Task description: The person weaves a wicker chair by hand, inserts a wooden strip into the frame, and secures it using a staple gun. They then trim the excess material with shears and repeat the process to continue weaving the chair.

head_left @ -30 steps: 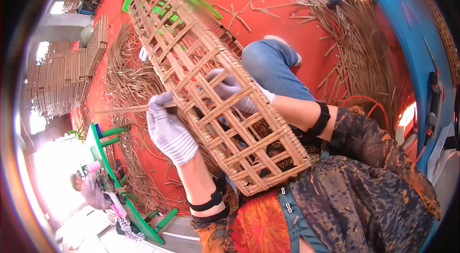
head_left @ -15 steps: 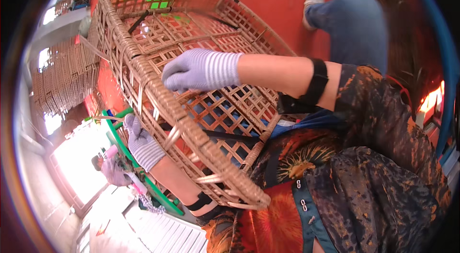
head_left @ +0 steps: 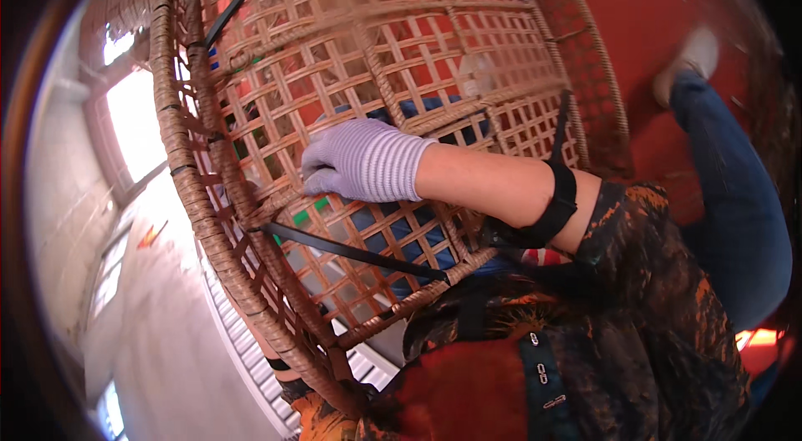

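A large woven rattan basket (head_left: 171, 149) is tipped so its open inside faces me, with an open lattice and dark straps across its corners. My right hand (head_left: 365, 161), in a lilac and white striped knit glove, is inside it. Its fingers are curled closed against the lattice near a wrapped rib; whatever they pinch is hidden. Behind the basket's left wall, my left forearm (head_left: 274, 351) shows at the lower left, with a black band near the wrist. The wall and lattice cover nearly all of the left hand, and its fingers cannot be made out.
Red floor (head_left: 643, 132) spreads to the right, with loose strips lying at the top. A leg in blue jeans (head_left: 735, 190) with a light shoe (head_left: 700, 53) stretches out there. Bright doorway light (head_left: 138, 124) and a pale wall are at left.
The basket has turned and tilted, so more of its inside faces me. My right hand has stayed over the lattice, slightly lower. My left hand, visible earlier outside the wall, is now mostly hidden.
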Motion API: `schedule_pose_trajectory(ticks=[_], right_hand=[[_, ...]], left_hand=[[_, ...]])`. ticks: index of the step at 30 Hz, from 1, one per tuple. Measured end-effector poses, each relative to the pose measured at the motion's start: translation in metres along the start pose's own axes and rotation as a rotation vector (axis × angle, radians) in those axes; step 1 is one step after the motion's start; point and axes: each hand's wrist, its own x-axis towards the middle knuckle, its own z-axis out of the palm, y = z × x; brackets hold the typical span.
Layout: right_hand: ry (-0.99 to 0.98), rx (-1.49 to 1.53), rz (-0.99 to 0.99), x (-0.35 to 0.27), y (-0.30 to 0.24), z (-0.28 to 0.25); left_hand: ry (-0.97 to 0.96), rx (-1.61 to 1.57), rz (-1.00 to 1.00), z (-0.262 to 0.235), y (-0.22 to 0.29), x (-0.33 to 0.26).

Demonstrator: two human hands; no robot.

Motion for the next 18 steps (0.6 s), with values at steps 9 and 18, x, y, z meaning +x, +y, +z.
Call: schedule_pose_trajectory(ticks=[9, 18], right_hand=[[-0.067, 0.020, 0.026, 0.006, 0.003, -0.002], [0.055, 0.133, -0.151, 0.012, -0.049, 0.012]], left_hand=[[0.190, 0.348, 0.029, 0.009, 0.006, -0.097], [0.172, 0.411, 0.049, 0.009, 0.013, -0.103]])
